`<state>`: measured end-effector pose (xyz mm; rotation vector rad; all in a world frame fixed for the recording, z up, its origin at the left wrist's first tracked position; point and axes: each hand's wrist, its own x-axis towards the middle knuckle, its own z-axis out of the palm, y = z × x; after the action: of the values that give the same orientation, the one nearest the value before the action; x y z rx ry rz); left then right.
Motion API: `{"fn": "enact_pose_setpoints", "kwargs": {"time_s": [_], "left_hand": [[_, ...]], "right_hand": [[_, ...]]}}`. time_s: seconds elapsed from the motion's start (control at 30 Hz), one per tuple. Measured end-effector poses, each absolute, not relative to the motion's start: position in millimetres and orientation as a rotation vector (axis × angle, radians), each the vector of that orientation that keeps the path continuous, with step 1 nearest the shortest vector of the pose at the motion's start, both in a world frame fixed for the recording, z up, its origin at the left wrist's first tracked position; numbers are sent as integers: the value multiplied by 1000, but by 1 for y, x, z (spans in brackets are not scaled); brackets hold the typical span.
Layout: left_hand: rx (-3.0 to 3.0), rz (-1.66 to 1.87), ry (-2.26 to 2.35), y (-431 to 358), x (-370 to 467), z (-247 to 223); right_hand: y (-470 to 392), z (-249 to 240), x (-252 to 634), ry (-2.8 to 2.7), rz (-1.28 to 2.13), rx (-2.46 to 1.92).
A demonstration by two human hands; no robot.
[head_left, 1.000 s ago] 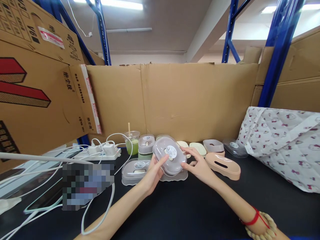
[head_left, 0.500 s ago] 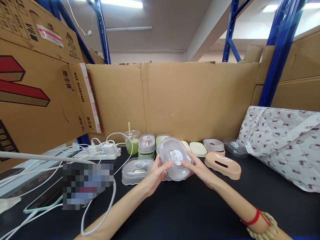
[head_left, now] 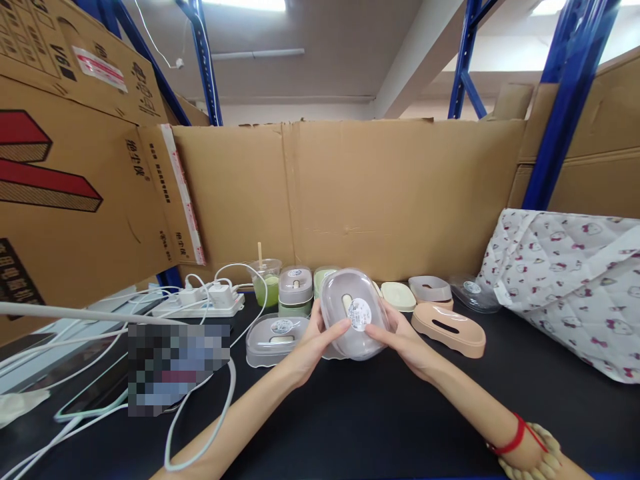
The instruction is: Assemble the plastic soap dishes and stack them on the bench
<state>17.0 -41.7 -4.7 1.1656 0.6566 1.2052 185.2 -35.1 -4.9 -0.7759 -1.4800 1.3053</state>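
Note:
A rounded box with a clear greyish plastic lid [head_left: 345,290] is held up, tilted toward me, above the black table. My left hand [head_left: 320,340] grips its left edge, and my right hand [head_left: 397,337] grips its right edge. Both thumbs press near a round white label [head_left: 359,315] on the lid; my other fingers are hidden behind it. Left of it lies a similar long lidded box [head_left: 277,340] with a label. Right of my right hand sits a peach oval piece [head_left: 449,330] with a dark slot.
Behind stand a grey-and-green lidded box [head_left: 295,290], a cup of green drink [head_left: 266,287], a cream piece [head_left: 399,297], a grey piece [head_left: 430,289] and a clear lid [head_left: 475,295]. Left are a power strip [head_left: 200,305] and looping white cables; right, a patterned quilted bag [head_left: 575,287].
The box has shifted very slightly upward and right in view, still between both hands. The whole scene has drifted a little with the head; the grip looks the same.

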Motion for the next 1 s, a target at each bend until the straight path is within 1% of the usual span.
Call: {"fn": "enact_pose_setpoints", "kwargs": {"time_s": [0.17, 0.37, 0.57, 0.9, 1.0], "left_hand": [[1244, 1214, 715, -40, 16, -2], [1268, 1161, 697, -44, 16, 1], [1204, 1225, 707, -45, 19, -1], [1220, 1358, 736, -45, 20, -3], [1232, 1378, 766, -42, 19, -6]], "right_hand": [[-35, -6, 183, -1450, 1284, -761], [-35, -7, 183, -1427, 1297, -877], [-36, -6, 183, -1497, 1290, -922], [-27, -16, 185, -1615, 1034, -862], [-28, -17, 185, -1618, 893, -936]]}}
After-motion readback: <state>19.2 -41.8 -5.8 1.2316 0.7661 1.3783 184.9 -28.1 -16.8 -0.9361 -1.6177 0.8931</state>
